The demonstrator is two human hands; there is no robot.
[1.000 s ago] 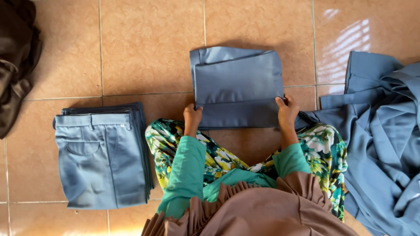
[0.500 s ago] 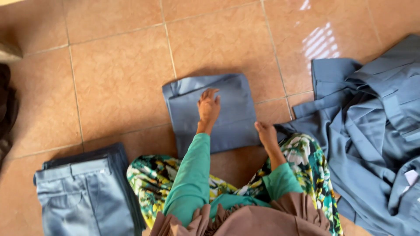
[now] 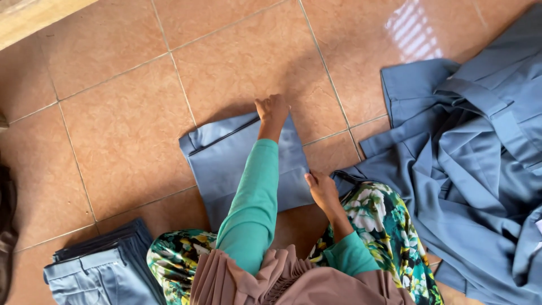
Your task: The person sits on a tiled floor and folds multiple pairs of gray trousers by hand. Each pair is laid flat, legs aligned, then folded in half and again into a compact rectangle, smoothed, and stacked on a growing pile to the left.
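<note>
Folded garment: blue-grey cloth, folded into a rough rectangle, lying flat on the tiled floor just in front of the person's knees.
Left hand: reaches over the cloth to its far edge; fingers curled down onto the fabric there, pressing rather than gripping. Whether any cloth is pinched beneath them cannot be told.
Right hand: rests on the near right edge of the cloth, fingers fairly flat and close together, holding nothing that shows.
Loose pile: unfolded blue-grey clothes spread on the floor to the right, one edge lying just beside the folded garment.
Finished stack: folded trousers at lower left, well apart from the hands.
Risk, fold slipping: with both hands bearing on the right-hand edges, the left layers seem free to shift or open if the cloth is dragged.
Risk, snagging: the loose pile lies close enough that a sideways pull could catch its edge.
Risk, creasing: uneven pressure may set a skewed crease.
</note>
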